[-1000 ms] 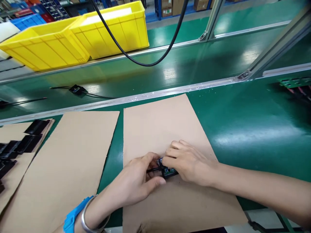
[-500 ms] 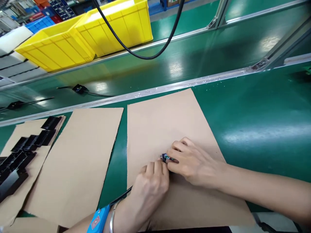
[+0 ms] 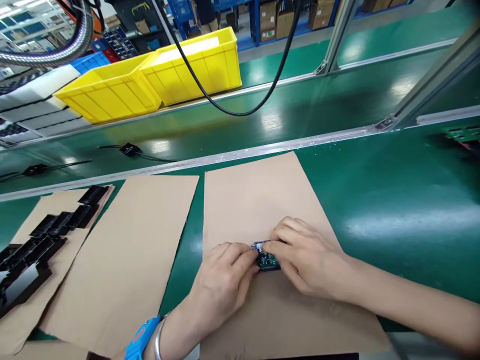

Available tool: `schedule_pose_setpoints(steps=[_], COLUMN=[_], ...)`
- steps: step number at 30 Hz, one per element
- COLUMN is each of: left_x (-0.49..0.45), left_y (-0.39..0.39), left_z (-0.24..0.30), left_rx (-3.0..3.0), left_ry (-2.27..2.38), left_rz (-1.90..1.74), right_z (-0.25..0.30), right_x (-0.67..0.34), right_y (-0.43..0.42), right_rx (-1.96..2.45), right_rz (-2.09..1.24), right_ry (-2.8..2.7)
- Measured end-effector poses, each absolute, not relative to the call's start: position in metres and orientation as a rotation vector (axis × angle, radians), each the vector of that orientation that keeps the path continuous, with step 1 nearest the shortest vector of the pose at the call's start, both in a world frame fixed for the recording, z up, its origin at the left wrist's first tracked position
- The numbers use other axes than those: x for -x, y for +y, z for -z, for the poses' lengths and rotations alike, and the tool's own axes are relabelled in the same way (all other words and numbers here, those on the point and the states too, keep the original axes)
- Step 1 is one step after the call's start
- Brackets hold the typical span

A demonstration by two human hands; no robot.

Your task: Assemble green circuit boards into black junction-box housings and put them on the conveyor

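yellow bin (image 3: 217,67) (cable (image 3: 240,114) across) beyond circuit board (image 3: 268,260)

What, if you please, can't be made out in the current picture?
Head view: the right end of the circuit board, hidden by the grip of the right hand.
Head view: what lies inside the grip of the left hand, hidden by its own fingers.
Head view: the rest of the green board, cut off by the right edge.
Head view: markings on the small black module, too small to read.
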State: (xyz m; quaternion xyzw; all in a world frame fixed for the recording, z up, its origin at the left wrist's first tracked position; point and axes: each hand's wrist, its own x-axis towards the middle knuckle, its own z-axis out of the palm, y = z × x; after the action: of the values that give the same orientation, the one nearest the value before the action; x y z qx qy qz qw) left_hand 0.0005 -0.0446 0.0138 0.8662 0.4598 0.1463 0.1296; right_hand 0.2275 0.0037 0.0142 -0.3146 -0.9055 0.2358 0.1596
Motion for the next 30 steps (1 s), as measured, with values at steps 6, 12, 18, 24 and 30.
schedule_pose_setpoints(steps=[6, 12, 18, 24, 30], left_x=[-0.020, -0.014, -0.015, -0.015, -0.015], left_y=[-0.039, -0.024, -0.026, -0.030, -0.035], left_z=[-0.008, 0.007, 0.004, 0.007, 0.010], left_rx=[-2.734, -2.841, -2.768, -2.805, -2.834], left_ry=[0.948, 0.782, 0.837, 0.825, 0.865], left_rz=[-0.277, -0.287, -0.332, -0.283, -0.273], right_z=[-0.011, -0.002, -0.009, -0.019, -0.015], right_x=[-0.241, -0.238, -0.256, -0.275, -0.267], right_y=[-0.006, -0.001, 0.003, -0.004, -0.017], right_rx=[1.095, 1.134, 1.109, 1.371, 1.341], right_rz=[-0.714, -0.775, -0.958, -0.947, -0.825], right_ry=[-2.639, -2.616, -2.549, -2.522, -2.574])
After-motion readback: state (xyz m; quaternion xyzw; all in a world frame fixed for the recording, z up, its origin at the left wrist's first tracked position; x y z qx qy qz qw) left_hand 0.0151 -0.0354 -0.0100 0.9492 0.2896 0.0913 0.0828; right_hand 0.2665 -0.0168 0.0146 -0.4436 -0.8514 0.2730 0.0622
